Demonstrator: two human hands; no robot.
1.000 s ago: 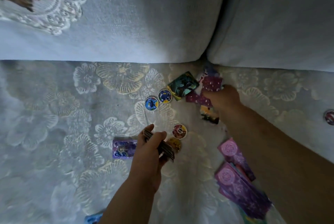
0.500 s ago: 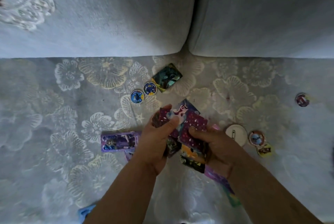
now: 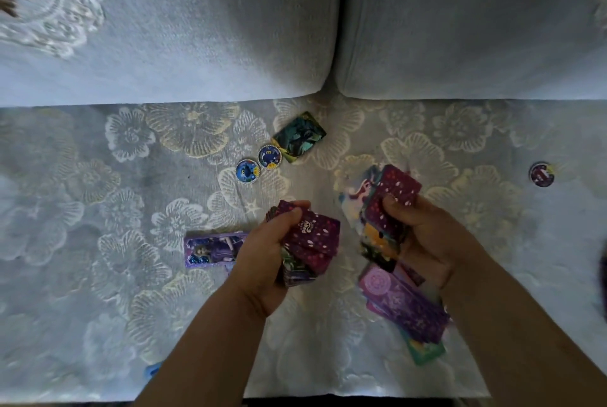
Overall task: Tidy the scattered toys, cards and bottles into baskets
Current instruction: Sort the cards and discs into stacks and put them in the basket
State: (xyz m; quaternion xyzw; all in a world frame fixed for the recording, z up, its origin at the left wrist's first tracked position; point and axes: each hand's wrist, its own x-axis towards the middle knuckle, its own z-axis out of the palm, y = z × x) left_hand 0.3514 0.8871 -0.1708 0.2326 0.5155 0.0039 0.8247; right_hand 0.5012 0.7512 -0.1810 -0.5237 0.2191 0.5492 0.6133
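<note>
**Card pickup under way, both hands full**

Mid-step: gathering loose cards off the sofa seat (image 3: 98, 209), nothing binned yet.

- Gripping a thick stack of cards (image 3: 312, 242) in the left hand (image 3: 259, 268). Fingers curled tight round it, maroon spotted backs up, edges uneven.
- Pinching a loose fan of cards (image 3: 391, 206) in the right hand (image 3: 430, 242). Thumb on the maroon top card, picture faces showing beneath. Held just right of the stack, apart from it.
- Lying flat near right, partly under the right forearm: purple pile (image 3: 404, 305), green card poking out at its near end.
- Just left of the left hand: single purple card (image 3: 213, 247).
- Far, close to the gap between the back cushions (image 3: 197, 29): dark green card (image 3: 299, 136).
- Just left of that card: two blue discs (image 3: 248, 171) (image 3: 270, 157).
- Far right, well apart: lone disc (image 3: 541, 174).
- At the near edge: blue object (image 3: 152, 370), too cropped to identify.
- No basket in view.

Probable next move: merging the fan into the left-hand stack and squaring the edges, then sweeping up the purple pile. Calls for a firm grip and a free right hand. Risk of spilling an uneven stack. Cannot tell where the load should go.
</note>
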